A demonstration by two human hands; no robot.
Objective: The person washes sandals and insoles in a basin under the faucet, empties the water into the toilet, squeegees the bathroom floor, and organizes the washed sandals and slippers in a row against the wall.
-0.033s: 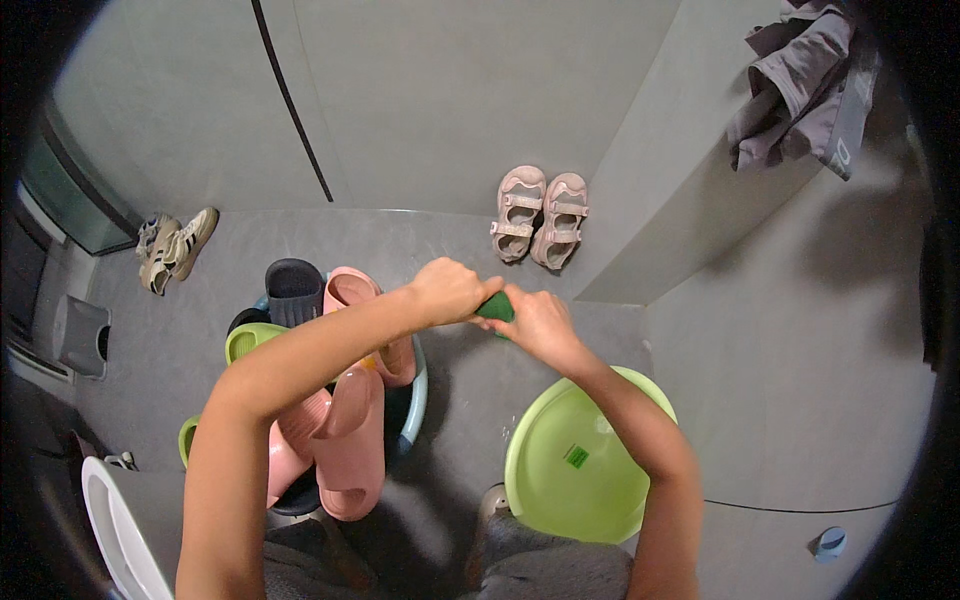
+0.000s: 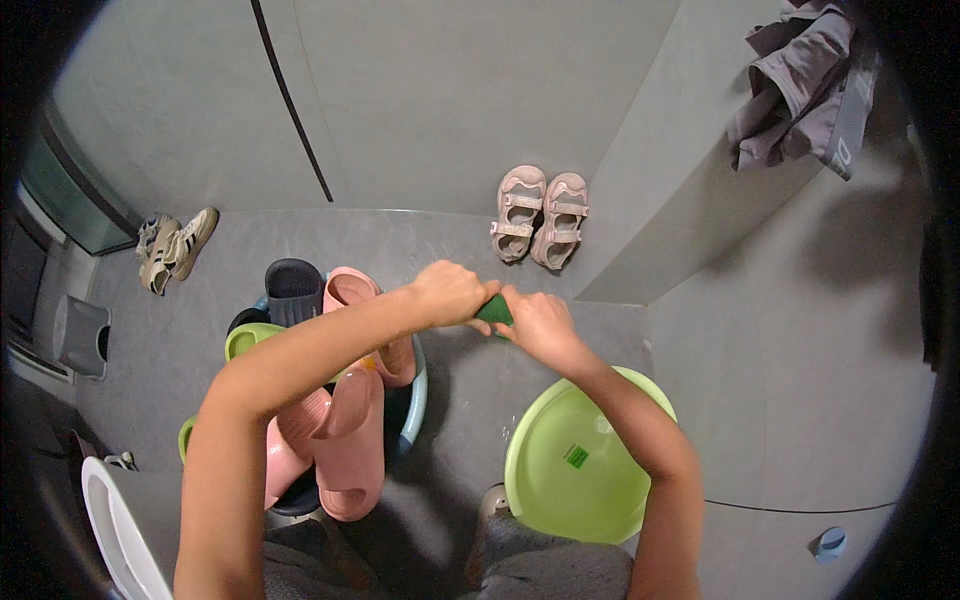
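Observation:
A green scouring pad (image 2: 494, 311) is squeezed between my two fists, with only its middle showing. My left hand (image 2: 449, 294) is wrapped round one end, and my right hand (image 2: 540, 322) closes on the other. The fingers hide the rest of the pad. Both hands are held out over the grey floor. Below my right forearm stands a light green basin (image 2: 570, 490) with a small green label inside. Under my left arm, a blue-rimmed tub (image 2: 416, 400) is heaped with pink slides (image 2: 350, 450), a dark slide (image 2: 294, 291) and light green slides (image 2: 243, 343).
Pink sandals (image 2: 540, 218) stand by the far wall. Striped sneakers (image 2: 178, 250) lie at the far left, with a grey stool (image 2: 82, 336) nearer. A white rim (image 2: 110, 520) curves in at lower left. Grey clothing (image 2: 800, 90) hangs upper right; a blue knob (image 2: 830, 543) is lower right.
Hardly anything differs. My left forearm and elbow have shifted very slightly left, while both hands keep their grip on the green scouring pad.

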